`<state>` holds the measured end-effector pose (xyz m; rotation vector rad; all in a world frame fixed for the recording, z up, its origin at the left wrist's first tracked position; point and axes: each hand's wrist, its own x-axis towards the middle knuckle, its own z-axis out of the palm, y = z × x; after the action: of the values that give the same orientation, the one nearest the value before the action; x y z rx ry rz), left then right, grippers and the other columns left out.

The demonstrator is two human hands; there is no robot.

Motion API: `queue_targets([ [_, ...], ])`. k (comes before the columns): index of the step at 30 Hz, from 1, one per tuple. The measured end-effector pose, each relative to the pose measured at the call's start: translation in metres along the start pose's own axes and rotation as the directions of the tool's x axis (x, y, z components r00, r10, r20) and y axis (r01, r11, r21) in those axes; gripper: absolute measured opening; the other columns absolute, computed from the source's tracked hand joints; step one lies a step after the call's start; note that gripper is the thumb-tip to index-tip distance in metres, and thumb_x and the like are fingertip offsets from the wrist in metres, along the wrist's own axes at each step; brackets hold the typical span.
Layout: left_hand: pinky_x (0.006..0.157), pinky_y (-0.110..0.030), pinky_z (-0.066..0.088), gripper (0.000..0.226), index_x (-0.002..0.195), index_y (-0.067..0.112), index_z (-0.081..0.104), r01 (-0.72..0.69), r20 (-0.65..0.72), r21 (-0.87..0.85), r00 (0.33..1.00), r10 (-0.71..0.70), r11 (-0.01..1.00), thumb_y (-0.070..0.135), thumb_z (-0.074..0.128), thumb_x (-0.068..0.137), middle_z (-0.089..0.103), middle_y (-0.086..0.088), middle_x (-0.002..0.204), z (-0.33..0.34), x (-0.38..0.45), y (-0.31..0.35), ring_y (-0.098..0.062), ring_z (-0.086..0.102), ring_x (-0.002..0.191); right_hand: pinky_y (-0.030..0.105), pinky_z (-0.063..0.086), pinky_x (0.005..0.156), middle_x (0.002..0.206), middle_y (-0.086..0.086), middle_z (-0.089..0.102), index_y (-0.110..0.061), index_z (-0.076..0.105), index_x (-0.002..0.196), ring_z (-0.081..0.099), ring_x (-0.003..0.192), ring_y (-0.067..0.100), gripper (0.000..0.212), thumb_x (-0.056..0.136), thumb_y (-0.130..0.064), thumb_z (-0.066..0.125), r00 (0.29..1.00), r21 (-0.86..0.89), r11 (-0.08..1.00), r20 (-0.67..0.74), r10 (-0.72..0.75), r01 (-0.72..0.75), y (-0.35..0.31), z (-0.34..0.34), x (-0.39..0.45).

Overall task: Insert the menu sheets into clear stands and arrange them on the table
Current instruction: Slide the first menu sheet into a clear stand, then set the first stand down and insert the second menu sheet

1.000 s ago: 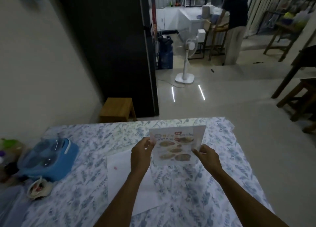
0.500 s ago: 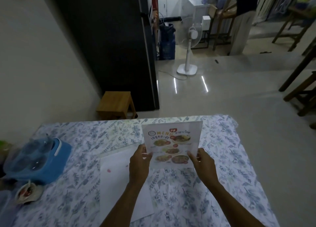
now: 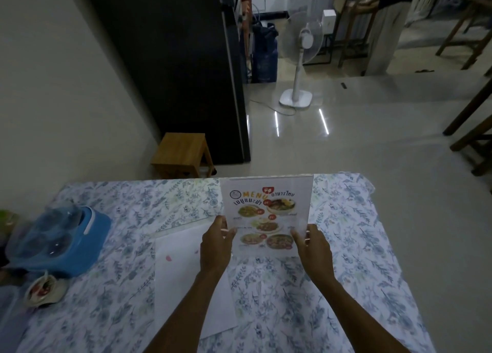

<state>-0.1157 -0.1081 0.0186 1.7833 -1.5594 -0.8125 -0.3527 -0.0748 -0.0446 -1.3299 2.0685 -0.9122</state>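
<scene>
At the centre of the frame we grip a clear stand (image 3: 267, 214) with a menu sheet (image 3: 262, 219) inside, upright above the floral-clothed table (image 3: 372, 246). Our left hand (image 3: 216, 246) pinches its lower left edge, and our right hand (image 3: 312, 249) pinches its lower right. A white sheet (image 3: 183, 286) lies flat at lower centre-left, and a blue container (image 3: 53, 243) sits at left.

Clear stand's base (image 3: 266, 253) behind both hands
</scene>
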Motion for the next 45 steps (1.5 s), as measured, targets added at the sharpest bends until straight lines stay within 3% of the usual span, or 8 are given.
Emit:
queue_targets([
  [9, 0.058, -0.021, 0.040, 0.022, 0.079, 0.025, 0.050, 0.088, 0.117, -0.040, 0.990, -0.083, 0.995, 0.035, 0.063, 0.093, 0.064, 0.005, 0.084, -0.018, 0.002, 0.010, -0.018, 0.063, 0.083, 0.033, 0.052, 0.074, 0.110, 0.006, 0.061, -0.016, 0.054, 0.114, 0.061, 0.095, 0.021, 0.033, 0.093, -0.041, 0.060, 0.997, 0.039, 0.997, 0.047, 0.061, -0.063, -0.010, -0.005, -0.009],
  [11, 0.064, -0.021, 0.042, 0.017, 0.090, 0.023, 0.058, 0.081, 0.158, -0.031, 0.985, -0.076, 0.996, 0.039, 0.060, 0.094, 0.065, 0.006, 0.094, -0.024, 0.001, 0.010, -0.017, 0.063, 0.090, 0.038, 0.055, 0.081, 0.122, 0.009, 0.060, -0.013, 0.051, 0.125, 0.062, 0.104, 0.024, 0.042, 0.092, -0.037, 0.062, 0.996, 0.054, 0.995, 0.051, 0.078, -0.081, -0.013, -0.010, -0.014],
  [14, 0.072, -0.022, 0.044, 0.036, 0.122, 0.016, 0.058, 0.080, 0.181, -0.057, 0.981, -0.069, 0.995, 0.041, 0.058, 0.095, 0.062, 0.005, 0.112, -0.033, -0.005, 0.010, -0.013, 0.062, 0.096, 0.042, 0.054, 0.087, 0.133, 0.015, 0.056, -0.010, 0.042, 0.138, 0.062, 0.112, 0.030, 0.054, 0.093, -0.033, 0.063, 0.993, 0.039, 0.992, 0.021, 0.119, -0.120, -0.018, -0.017, -0.027],
  [19, 0.063, -0.011, 0.040, 0.040, 0.125, 0.014, 0.058, 0.070, 0.185, -0.073, 0.981, -0.056, 0.995, 0.041, 0.058, 0.096, 0.066, 0.000, 0.117, -0.048, -0.028, -0.002, -0.010, 0.060, 0.091, 0.040, 0.053, 0.085, 0.130, 0.017, 0.058, -0.011, 0.040, 0.136, 0.063, 0.110, 0.031, 0.052, 0.093, -0.028, 0.063, 0.987, 0.073, 0.984, 0.000, 0.161, -0.161, -0.027, -0.013, -0.066],
  [26, 0.062, -0.013, 0.042, 0.034, 0.116, 0.015, 0.061, 0.102, 0.205, -0.109, 0.976, -0.078, 0.989, 0.041, 0.057, 0.096, 0.064, 0.002, 0.107, -0.087, -0.065, -0.056, -0.011, 0.061, 0.090, 0.039, 0.052, 0.093, 0.130, 0.018, 0.060, -0.010, 0.043, 0.136, 0.064, 0.113, 0.031, 0.051, 0.092, -0.026, 0.064, 0.982, 0.026, 0.984, 0.075, 0.175, -0.177, -0.056, 0.033, -0.133],
  [33, 0.077, -0.028, 0.052, 0.026, 0.107, 0.019, 0.064, 0.231, 0.151, -0.103, 0.965, -0.215, 0.967, 0.041, 0.059, 0.094, 0.071, -0.002, 0.109, -0.134, -0.078, -0.145, -0.013, 0.065, 0.087, 0.035, 0.049, 0.094, 0.130, 0.017, 0.061, -0.013, 0.042, 0.135, 0.062, 0.115, 0.030, 0.052, 0.091, -0.027, 0.066, 0.957, -0.046, 0.976, 0.187, 0.220, -0.215, -0.093, 0.108, -0.187],
  [39, 0.081, -0.026, 0.045, 0.034, 0.115, 0.011, 0.063, 0.290, 0.201, 0.006, 0.937, -0.285, 0.957, 0.038, 0.059, 0.095, 0.068, -0.006, 0.117, -0.156, -0.086, -0.203, -0.021, 0.064, 0.102, 0.050, 0.047, 0.101, 0.129, 0.021, 0.057, -0.012, 0.038, 0.135, 0.056, 0.116, 0.039, 0.059, 0.087, -0.033, 0.066, 0.916, -0.131, 0.935, 0.196, 0.350, -0.329, -0.101, 0.154, -0.211],
  [45, 0.075, -0.036, 0.049, 0.050, 0.104, -0.005, 0.059, 0.310, 0.278, 0.068, 0.907, -0.316, 0.948, 0.044, 0.056, 0.093, 0.068, -0.023, 0.106, -0.161, -0.087, -0.225, -0.034, 0.067, 0.096, 0.048, 0.040, 0.104, 0.136, 0.023, 0.050, -0.012, 0.037, 0.140, 0.046, 0.127, 0.042, 0.062, 0.089, -0.032, 0.065, 0.908, -0.237, 0.915, 0.189, 0.374, -0.327, -0.118, 0.169, -0.216],
])
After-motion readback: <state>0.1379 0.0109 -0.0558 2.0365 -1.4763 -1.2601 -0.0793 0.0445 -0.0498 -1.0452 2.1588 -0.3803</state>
